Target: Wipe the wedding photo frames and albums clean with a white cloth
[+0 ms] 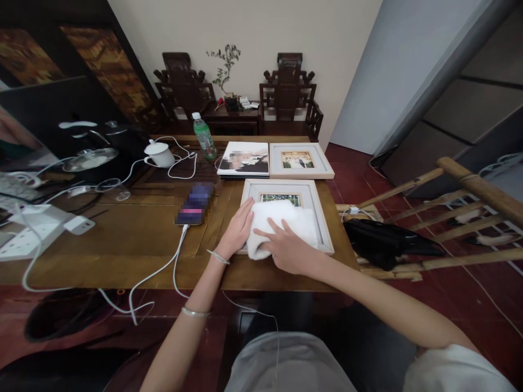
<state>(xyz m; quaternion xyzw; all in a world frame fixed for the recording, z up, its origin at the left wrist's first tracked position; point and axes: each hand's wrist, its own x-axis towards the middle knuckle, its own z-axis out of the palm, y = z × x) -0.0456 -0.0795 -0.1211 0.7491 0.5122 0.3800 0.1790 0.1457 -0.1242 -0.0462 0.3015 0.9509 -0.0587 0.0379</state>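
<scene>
My right hand [288,247] presses on a folded, fluffy white cloth [302,218], its fingers spread over the top and its thumb side at a fold. Under the cloth lies a pale picture frame [322,218] with a wide inner border. Only the upper part of its small photo [280,197] shows; the rest is covered. My left hand [237,228] rests along the frame's left side, fingers stretched out, against the left edge of the cloth. The fingertips touch near the frame's rim.
Behind lie a second framed photo [324,163] and a photo panel [245,152]. To the left are a plugged-in phone [194,204], a green-labelled bottle [203,136], a lidded white cup [160,154], cables and a power strip [35,231]. A bamboo chair [469,190] stands right.
</scene>
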